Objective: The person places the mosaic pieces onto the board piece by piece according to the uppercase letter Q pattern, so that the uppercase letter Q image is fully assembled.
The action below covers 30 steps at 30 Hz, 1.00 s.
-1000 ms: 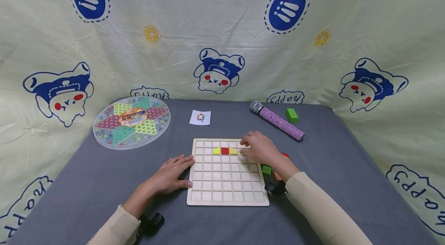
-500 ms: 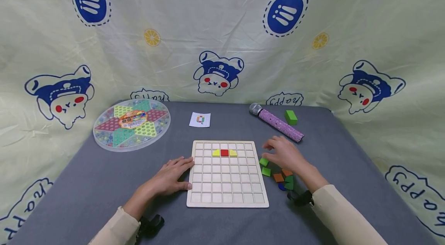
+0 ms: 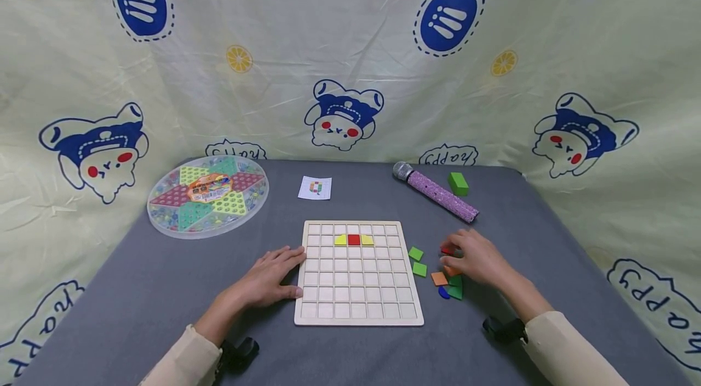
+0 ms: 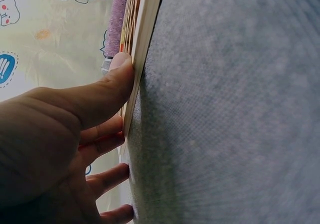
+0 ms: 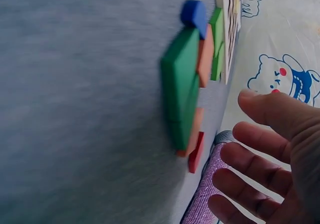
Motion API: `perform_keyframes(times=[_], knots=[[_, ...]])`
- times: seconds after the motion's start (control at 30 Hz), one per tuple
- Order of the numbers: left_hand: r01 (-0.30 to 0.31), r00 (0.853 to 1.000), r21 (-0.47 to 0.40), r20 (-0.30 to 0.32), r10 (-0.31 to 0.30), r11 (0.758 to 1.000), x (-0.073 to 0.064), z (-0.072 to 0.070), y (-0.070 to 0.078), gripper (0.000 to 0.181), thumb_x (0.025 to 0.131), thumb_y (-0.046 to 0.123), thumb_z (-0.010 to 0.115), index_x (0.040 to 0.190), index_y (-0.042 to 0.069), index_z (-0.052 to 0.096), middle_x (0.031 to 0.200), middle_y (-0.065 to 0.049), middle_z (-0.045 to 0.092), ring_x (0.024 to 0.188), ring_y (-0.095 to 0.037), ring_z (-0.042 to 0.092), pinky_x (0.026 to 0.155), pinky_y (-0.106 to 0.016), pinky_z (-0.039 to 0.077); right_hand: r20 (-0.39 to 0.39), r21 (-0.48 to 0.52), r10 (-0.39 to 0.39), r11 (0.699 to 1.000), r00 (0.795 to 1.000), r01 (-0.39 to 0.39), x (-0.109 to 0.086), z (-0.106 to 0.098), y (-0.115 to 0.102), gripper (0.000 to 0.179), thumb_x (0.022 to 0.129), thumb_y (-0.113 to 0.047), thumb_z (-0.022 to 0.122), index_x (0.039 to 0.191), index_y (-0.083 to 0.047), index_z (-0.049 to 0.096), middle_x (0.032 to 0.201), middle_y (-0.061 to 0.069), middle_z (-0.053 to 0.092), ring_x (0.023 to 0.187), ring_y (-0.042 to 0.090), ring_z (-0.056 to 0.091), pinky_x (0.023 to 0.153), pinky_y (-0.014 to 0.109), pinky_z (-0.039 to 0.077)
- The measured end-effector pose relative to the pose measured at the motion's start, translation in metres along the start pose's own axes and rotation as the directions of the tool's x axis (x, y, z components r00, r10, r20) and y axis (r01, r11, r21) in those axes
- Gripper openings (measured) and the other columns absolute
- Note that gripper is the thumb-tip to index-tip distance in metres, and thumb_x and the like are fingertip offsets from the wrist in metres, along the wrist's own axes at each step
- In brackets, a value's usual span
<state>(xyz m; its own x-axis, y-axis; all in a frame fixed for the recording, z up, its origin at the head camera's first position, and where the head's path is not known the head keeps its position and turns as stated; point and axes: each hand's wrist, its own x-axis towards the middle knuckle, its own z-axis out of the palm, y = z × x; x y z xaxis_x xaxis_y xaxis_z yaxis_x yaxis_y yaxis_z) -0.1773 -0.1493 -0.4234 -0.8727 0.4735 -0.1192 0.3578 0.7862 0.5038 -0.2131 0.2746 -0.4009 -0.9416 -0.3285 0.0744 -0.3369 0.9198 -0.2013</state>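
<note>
A pale wooden grid board (image 3: 358,296) lies mid-table, with a red square tile (image 3: 354,240) between two yellow tiles (image 3: 341,240) near its far side. My left hand (image 3: 268,276) rests against the board's left edge, fingers extended; the left wrist view shows the thumb (image 4: 112,87) along that edge. My right hand (image 3: 479,257) hovers over the loose tiles right of the board, fingers loosely bent and apart. Under its fingertips is a red tile (image 5: 196,152). Beside it lie orange tiles (image 3: 439,279), dark green pieces (image 5: 180,87) and a blue curved piece (image 3: 443,293).
Two light green tiles (image 3: 419,270) lie by the board's right edge. Behind are a pink glittery microphone (image 3: 440,194), a green block (image 3: 458,184), a white pattern card (image 3: 314,188) and a round Chinese checkers set (image 3: 208,196). A printed cloth (image 3: 350,39) hangs at the back.
My right hand has left the board's upper right area and moved right and toward me, down to the loose tiles. The left hand has stayed at the board's edge.
</note>
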Motion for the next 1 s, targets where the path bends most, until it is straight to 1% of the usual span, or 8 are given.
perform_keyframes(times=[0.13,0.23,0.4,0.53,0.63,0.77,0.93,1.0], knots=[[0.002,1.000,0.002,0.001,-0.002,1.000,0.000,0.000,0.000,0.073,0.085,0.038,0.067,0.145,0.010,0.037,0.153,-0.007,0.033,0.144,-0.036,0.022,0.109,-0.066,0.016,0.021,0.000,-0.012,1.000,1.000,0.012,-0.009,0.002,0.003,0.025,0.081,-0.031,0.072,0.098,-0.012,0.070,0.092,0.002,0.062,0.088,0.020,0.053,0.073,0.041,0.046],[0.005,1.000,0.002,0.004,-0.005,1.000,0.000,0.000,0.001,0.073,0.085,0.038,0.067,0.145,0.010,0.037,0.153,-0.007,0.033,0.144,-0.036,0.022,0.110,-0.066,0.016,0.023,-0.004,-0.030,1.000,0.999,0.030,-0.017,0.004,0.003,0.024,0.081,-0.032,0.073,0.097,-0.014,0.071,0.090,-0.001,0.061,0.087,0.017,0.051,0.071,0.036,0.044],[0.013,1.000,0.003,0.006,-0.013,1.000,0.001,0.000,0.002,0.073,0.085,0.039,0.067,0.145,0.010,0.037,0.154,-0.007,0.033,0.144,-0.036,0.022,0.109,-0.067,0.016,0.022,-0.023,-0.062,0.998,0.998,0.063,-0.025,0.007,0.000,0.025,0.079,-0.034,0.075,0.094,-0.016,0.070,0.086,-0.003,0.057,0.085,0.016,0.047,0.070,0.032,0.041],[0.012,1.000,0.001,0.000,-0.012,1.000,0.000,-0.001,0.002,0.073,0.084,0.038,0.068,0.145,0.010,0.038,0.153,-0.007,0.033,0.144,-0.037,0.022,0.109,-0.067,0.017,0.027,-0.029,-0.055,0.998,0.998,0.056,-0.025,0.009,-0.006,0.027,0.078,-0.036,0.075,0.094,-0.015,0.070,0.085,-0.003,0.057,0.086,0.017,0.047,0.069,0.031,0.040],[0.008,1.000,0.002,-0.001,-0.008,1.000,0.000,-0.001,0.002,0.073,0.084,0.038,0.068,0.145,0.010,0.038,0.153,-0.008,0.033,0.144,-0.037,0.022,0.108,-0.067,0.017,0.026,-0.035,-0.056,0.998,0.998,0.057,-0.023,0.012,-0.010,0.028,0.078,-0.038,0.074,0.095,-0.015,0.070,0.084,-0.004,0.056,0.086,0.018,0.046,0.066,0.030,0.036],[0.005,1.000,0.000,0.002,-0.005,1.000,0.000,-0.001,0.002,0.073,0.085,0.038,0.068,0.145,0.010,0.038,0.153,-0.008,0.033,0.144,-0.037,0.022,0.109,-0.067,0.016,0.014,-0.047,-0.076,0.996,0.997,0.077,-0.020,0.017,-0.015,0.030,0.079,-0.040,0.073,0.097,-0.016,0.071,0.082,-0.005,0.056,0.082,0.015,0.044,0.066,0.028,0.032],[0.002,1.000,-0.001,0.000,-0.002,1.000,0.000,-0.001,0.001,0.073,0.084,0.038,0.068,0.145,0.010,0.038,0.153,-0.008,0.033,0.144,-0.037,0.022,0.108,-0.067,0.017,-0.016,-0.052,-0.101,0.994,0.995,0.100,-0.017,0.022,-0.020,0.029,0.076,-0.038,0.076,0.095,-0.015,0.072,0.079,-0.008,0.053,0.078,0.012,0.042,0.067,0.027,0.034],[0.001,1.000,-0.001,-0.002,-0.001,1.000,0.000,-0.001,0.001,0.073,0.084,0.038,0.068,0.145,0.009,0.038,0.153,-0.008,0.033,0.144,-0.037,0.022,0.108,-0.067,0.017,-0.029,-0.056,-0.108,0.993,0.994,0.106,-0.015,0.024,-0.022,0.028,0.075,-0.036,0.077,0.093,-0.015,0.072,0.079,-0.007,0.054,0.077,0.012,0.043,0.068,0.029,0.036]])
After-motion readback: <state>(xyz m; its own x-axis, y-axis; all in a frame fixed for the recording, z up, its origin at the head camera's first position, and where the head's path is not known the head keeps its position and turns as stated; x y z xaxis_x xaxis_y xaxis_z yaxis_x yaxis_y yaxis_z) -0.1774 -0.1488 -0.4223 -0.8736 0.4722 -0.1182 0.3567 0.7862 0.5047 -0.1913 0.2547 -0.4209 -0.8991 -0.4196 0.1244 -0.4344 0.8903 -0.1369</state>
